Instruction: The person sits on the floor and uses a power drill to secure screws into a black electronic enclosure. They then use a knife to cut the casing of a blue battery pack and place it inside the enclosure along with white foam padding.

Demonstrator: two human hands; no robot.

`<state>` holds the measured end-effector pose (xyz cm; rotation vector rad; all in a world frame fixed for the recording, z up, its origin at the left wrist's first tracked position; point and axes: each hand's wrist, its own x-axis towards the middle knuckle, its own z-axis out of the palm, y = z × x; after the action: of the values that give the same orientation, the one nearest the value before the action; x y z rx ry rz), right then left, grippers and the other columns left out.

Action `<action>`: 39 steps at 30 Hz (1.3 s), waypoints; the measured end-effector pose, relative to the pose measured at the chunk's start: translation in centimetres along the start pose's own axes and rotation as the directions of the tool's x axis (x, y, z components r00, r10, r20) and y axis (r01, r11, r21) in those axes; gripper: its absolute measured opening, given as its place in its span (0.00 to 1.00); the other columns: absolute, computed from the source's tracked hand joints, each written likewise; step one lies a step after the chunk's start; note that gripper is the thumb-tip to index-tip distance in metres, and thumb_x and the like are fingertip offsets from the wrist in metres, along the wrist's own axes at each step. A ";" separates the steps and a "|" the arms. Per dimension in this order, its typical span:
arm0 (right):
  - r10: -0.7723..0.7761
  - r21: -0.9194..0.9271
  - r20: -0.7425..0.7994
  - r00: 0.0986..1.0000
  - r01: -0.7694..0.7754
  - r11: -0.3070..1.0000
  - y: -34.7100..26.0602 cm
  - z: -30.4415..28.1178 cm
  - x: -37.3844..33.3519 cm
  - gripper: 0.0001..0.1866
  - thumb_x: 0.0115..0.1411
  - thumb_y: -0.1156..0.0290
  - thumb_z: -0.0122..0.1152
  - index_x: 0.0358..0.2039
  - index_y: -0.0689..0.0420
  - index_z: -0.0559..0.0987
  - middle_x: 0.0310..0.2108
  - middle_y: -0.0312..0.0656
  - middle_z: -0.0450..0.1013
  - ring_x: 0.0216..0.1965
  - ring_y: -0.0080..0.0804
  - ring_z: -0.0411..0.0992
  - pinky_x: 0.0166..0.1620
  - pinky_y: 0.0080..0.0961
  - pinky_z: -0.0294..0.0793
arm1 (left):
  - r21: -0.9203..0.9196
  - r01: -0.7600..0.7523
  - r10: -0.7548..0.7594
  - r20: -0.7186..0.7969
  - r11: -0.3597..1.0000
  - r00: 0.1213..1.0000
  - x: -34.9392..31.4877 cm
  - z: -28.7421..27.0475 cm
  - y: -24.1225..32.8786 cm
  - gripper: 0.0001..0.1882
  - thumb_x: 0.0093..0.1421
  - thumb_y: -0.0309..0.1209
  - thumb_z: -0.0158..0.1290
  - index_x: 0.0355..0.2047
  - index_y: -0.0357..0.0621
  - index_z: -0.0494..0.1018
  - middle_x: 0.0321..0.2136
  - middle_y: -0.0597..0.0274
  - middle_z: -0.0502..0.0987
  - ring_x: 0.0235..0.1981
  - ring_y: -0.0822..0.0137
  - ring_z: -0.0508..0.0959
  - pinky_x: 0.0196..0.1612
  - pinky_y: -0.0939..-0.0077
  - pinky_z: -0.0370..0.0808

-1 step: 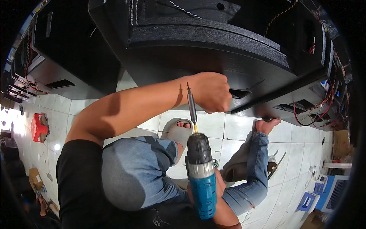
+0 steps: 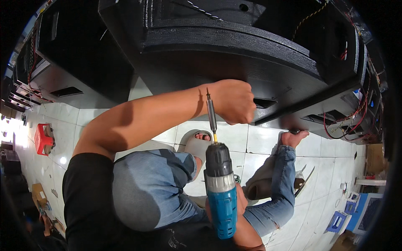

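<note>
White glossy floor tiles (image 2: 268, 144) with dark grout lines fill the lower half of the view, and above them stand large black speaker cabinets with a rough, textured coating, the nearest one a big black wooden speaker cabinet (image 2: 234, 50) whose slanted lower edge hangs over the person's lap. Against the earlier frame nothing has visibly shifted: both hands, the drill and the cabinet sit in the same places. The left hand (image 2: 232, 101) is curled into a fist against the underside of that cabinet, just beside a recessed rectangular handle slot (image 2: 264, 102); whether anything is pinched inside the fist cannot be told. The right hand (image 2: 239, 205) is wrapped around the grip of a blue and black cordless drill with a grey chuck collar (image 2: 220, 188), held upright above the lap, its long steel screwdriver bit with a yellow band (image 2: 211, 115) pointing up so the tip reaches level with the left wrist. The person wears faded blue jeans (image 2: 150, 188), and a bare foot (image 2: 294, 137) rests near the cabinet's base. Red and black wires (image 2: 356, 113) loop out of the open backs of the cabinets at the right. A small red plastic stool (image 2: 43, 139) stands on the tiles far left, brown cardboard scraps (image 2: 38, 193) lie lower left, and a flat blue and white rectangular box (image 2: 338, 221) lies at the lower right.
</note>
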<state>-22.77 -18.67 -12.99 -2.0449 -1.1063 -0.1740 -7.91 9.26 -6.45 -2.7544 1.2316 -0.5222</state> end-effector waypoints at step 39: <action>-0.134 0.108 -0.171 0.976 0.153 0.982 -2.1 3.3 5.6 0.31 0.54 0.73 0.70 0.57 0.74 0.74 0.38 0.56 0.82 0.33 0.40 0.83 0.37 0.28 0.81 | 0.136 0.007 0.004 -0.080 0.991 0.997 0.0 0.3 -0.3 0.08 0.47 0.27 0.59 0.14 0.45 0.74 0.18 0.64 0.78 0.23 0.61 0.84 0.22 0.66 0.77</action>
<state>-21.77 -12.07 -11.47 -1.8105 -1.1343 -0.3335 -7.56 9.44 -6.67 -2.6449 1.1634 -0.6961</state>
